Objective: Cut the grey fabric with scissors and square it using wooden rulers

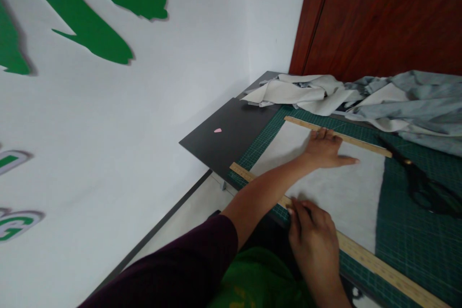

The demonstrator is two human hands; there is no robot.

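Observation:
A piece of white fabric [346, 192] lies flat on a green cutting mat [415, 240]. Along its far edge rests a short wooden ruler [364, 143]. My left hand [323, 151] reaches across and lies flat on the fabric, its thumb stretched out to the right and its fingertips at this far ruler. A longer wooden ruler [375, 260] runs along the near edge. My right hand [315, 238] is closed at this near ruler, thumb and fingers pinching its edge; part of the ruler is hidden under the hand.
Black-handled scissors [426, 185] lie on the mat at the right. Crumpled grey and off-white cloth [390, 96] is heaped along the back. A small pink piece [217, 130] sits on the dark tabletop [238, 122]. A white wall [144, 106] and a reddish-brown wooden panel [390, 14] border the table.

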